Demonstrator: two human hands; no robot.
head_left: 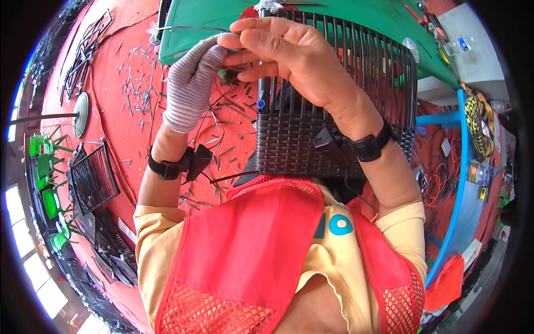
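Note:
My left hand (pixel 192 83), in a grey striped knit glove, is raised with its fingers drawn together; its fingertips are partly hidden behind my other hand. My bare right hand (pixel 300 58) reaches left across the top of the woven panel, and its fingertips meet the glove. A thin dark rattan strand (pixel 192 28) runs in from the left and ends at the meeting fingertips, pinched there. Below my right hand is the dark brown rattan panel (pixel 295 142), tightly woven at its near end, with bare parallel strands (pixel 367 55) farther away. A small blue ring (pixel 260 103) sits on its left edge.
A green table (pixel 206 14) stands beyond the panel. Cut strand scraps (pixel 139 83) litter the red floor. Dark frames (pixel 94 178) and green chairs (pixel 51 203) are at left. A blue-edged table (pixel 459 183) at right bears gloves (pixel 477 125) and a tape measure (pixel 483 193).

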